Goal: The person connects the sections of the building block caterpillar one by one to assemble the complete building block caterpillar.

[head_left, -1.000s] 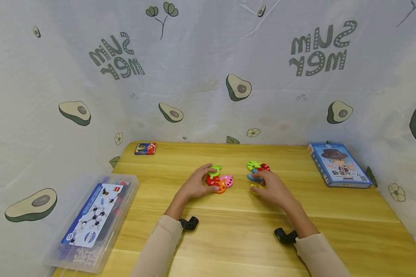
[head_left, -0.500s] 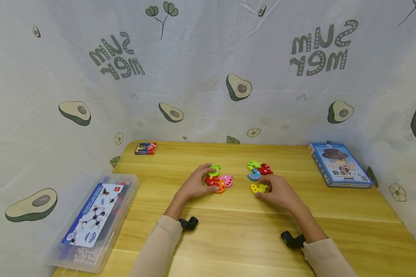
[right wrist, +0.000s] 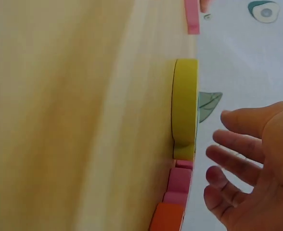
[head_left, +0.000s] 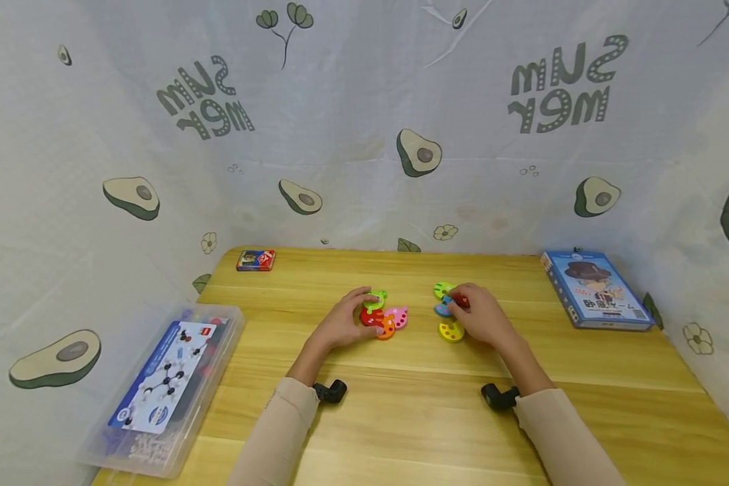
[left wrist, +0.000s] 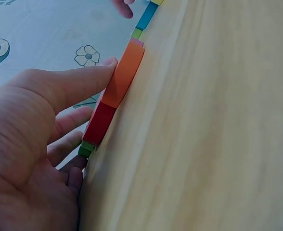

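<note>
My left hand (head_left: 345,321) rests over a small cluster of flat animal puzzle pieces. Its thumb touches the orange piece (left wrist: 123,77); the other fingers lie along the red piece (left wrist: 99,124) and the green piece (head_left: 376,297). A pink piece (head_left: 399,317) joins this cluster on the right. My right hand (head_left: 489,320) hovers at a second cluster, fingers loosely bent and holding nothing in the right wrist view. Under its fingertips are a blue piece (head_left: 441,310) and a partly hidden red piece; a striped green piece (head_left: 441,290) lies behind. The dotted yellow piece (head_left: 451,333) lies in front, apart from the hand.
A clear plastic case (head_left: 185,445) with a molecule-model label stands at the left table edge. A small card box (head_left: 256,260) lies at the back left, and a blue game box (head_left: 595,290) at the back right. A printed curtain (head_left: 352,108) surrounds the wooden table (head_left: 401,418).
My right hand drew back to the yellow piece, then left it and moved up over the blue and red pieces. The yellow piece has turned slightly. My left hand has stayed in place.
</note>
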A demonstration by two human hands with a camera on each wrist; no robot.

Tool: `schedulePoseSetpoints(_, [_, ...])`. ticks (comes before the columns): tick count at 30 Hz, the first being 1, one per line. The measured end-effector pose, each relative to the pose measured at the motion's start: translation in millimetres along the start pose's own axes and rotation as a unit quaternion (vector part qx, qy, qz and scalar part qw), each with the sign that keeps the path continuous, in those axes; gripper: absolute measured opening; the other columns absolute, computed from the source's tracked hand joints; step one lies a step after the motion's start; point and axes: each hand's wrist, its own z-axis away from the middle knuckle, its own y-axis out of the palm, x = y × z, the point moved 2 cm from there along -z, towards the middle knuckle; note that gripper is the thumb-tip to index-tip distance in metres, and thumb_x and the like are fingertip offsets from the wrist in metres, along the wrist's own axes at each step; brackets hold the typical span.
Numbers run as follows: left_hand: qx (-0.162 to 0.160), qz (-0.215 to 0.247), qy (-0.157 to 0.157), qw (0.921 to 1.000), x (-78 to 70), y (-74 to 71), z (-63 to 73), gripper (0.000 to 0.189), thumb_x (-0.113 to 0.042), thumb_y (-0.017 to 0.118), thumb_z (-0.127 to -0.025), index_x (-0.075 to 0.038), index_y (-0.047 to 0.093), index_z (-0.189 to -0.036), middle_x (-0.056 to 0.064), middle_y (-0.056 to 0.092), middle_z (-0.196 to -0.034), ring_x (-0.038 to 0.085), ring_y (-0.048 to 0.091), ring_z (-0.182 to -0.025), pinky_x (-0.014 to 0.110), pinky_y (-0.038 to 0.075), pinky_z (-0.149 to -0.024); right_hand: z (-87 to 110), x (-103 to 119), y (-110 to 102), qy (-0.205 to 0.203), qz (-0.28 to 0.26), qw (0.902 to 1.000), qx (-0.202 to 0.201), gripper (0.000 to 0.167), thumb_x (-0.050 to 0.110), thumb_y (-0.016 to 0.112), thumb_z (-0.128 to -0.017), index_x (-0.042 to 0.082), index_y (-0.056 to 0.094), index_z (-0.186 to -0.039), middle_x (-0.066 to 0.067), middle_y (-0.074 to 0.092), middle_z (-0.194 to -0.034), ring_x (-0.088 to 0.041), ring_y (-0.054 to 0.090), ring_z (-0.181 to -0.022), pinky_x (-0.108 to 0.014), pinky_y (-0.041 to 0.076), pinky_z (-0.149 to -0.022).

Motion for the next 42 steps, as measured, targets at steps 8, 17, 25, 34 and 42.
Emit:
schedulePoseSetpoints(8, [0.002, -0.008, -0.002, 1.0000, 1.2, 0.2, -0.6, 0.064, -0.035, 0.082, -0.087, -0.019, 0.058, -0.144, 0.001, 0.032, -0.168, 0.033, 0.029, -0.156, 0.057, 0.028, -0.125, -23.0, 3.1, 6.0, -0.037, 0.086, 0.9949, 0.035, 0.043, 0.027, 0.064, -0.101, -0.002, 0.066, -0.134, -0.028, 0.057, -0.144, -0.052, 0.049, -0.126, -0.064, 0.043, -0.103])
schedulePoseSetpoints(17, [-0.003, -0.001, -0.006, 1.0000, -2.9, -0.3, -0.7, 0.064, -0.031, 0.084, -0.086, -0.018, 0.059, -0.144, 0.002, 0.033, -0.167, 0.034, 0.029, -0.155, 0.057, 0.029, -0.125, -32.6, 18.3, 16.4, -0.057, 0.074, 0.9946, 0.046, 0.041, 0.017, 0.061, -0.100, -0.004, 0.063, -0.136, -0.028, 0.055, -0.147, -0.051, 0.046, -0.138, -0.069, 0.034, -0.114])
schedulePoseSetpoints(25, [-0.008, 0.005, -0.007, 0.9999, -0.5, 0.2, -0.9, 0.065, -0.031, 0.085, -0.085, -0.019, 0.059, -0.143, 0.002, 0.035, -0.167, 0.033, 0.031, -0.155, 0.058, 0.029, -0.124, -39.1, 30.3, 27.9, -0.058, 0.034, 0.9963, 0.053, 0.025, 0.005, 0.068, -0.095, 0.001, 0.072, -0.119, -0.023, 0.063, -0.138, -0.045, 0.052, -0.135, -0.065, 0.031, -0.120])
schedulePoseSetpoints(34, [-0.003, -0.012, -0.003, 0.9999, 0.9, -0.4, -0.8, 0.071, -0.034, 0.084, -0.083, -0.019, 0.057, -0.146, 0.000, 0.033, -0.168, 0.031, 0.027, -0.157, 0.057, 0.029, -0.124, -39.1, 38.6, 32.3, -0.071, 0.026, 0.9936, 0.084, 0.032, 0.001, 0.070, -0.092, 0.002, 0.069, -0.124, -0.020, 0.056, -0.149, -0.042, 0.056, -0.133, -0.058, 0.045, -0.113])
schedulePoseSetpoints(42, [0.002, -0.033, 0.002, 0.9995, 1.8, 0.1, -1.0, 0.084, -0.047, 0.087, -0.077, -0.020, 0.054, -0.150, 0.000, 0.031, -0.169, 0.031, 0.027, -0.157, 0.057, 0.030, -0.124, -36.8, 43.4, 31.9, -0.046, 0.010, 0.9916, 0.120, 0.041, 0.011, 0.072, -0.096, 0.004, 0.062, -0.135, -0.011, 0.068, -0.115, -0.023, 0.058, -0.092, -0.043, 0.054, -0.086])
